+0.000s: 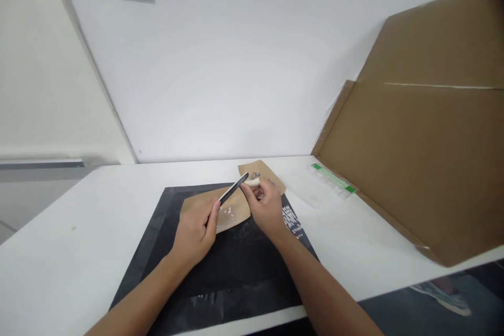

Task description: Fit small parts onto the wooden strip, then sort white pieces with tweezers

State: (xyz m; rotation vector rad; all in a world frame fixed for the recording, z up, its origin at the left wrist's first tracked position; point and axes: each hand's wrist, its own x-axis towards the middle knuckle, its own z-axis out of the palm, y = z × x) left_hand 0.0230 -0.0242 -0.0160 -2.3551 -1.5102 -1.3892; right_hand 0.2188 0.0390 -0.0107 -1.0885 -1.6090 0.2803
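My left hand (199,231) is closed on a slim, flat black stick with a pale edge (233,189), which points up and to the right. Pinched in my right hand (266,207) is a small cream-coloured, roughly cylindrical piece (252,182). The stick's far end is close to this piece; whether they touch I cannot tell. Under the hands lies a brown paper sheet (236,220) with several small white bits (228,212) on it. A second brown paper piece (260,166) behind my right hand carries small metallic-looking items. Both papers overlap a black mat (236,268).
Rows of small white pieces (290,220) lie on the mat beside my right wrist. A clear strip with green ends (334,178) rests on the white table (71,231). An opened cardboard box (413,157) leans at right. Below the table edge a shoe (443,296) shows.
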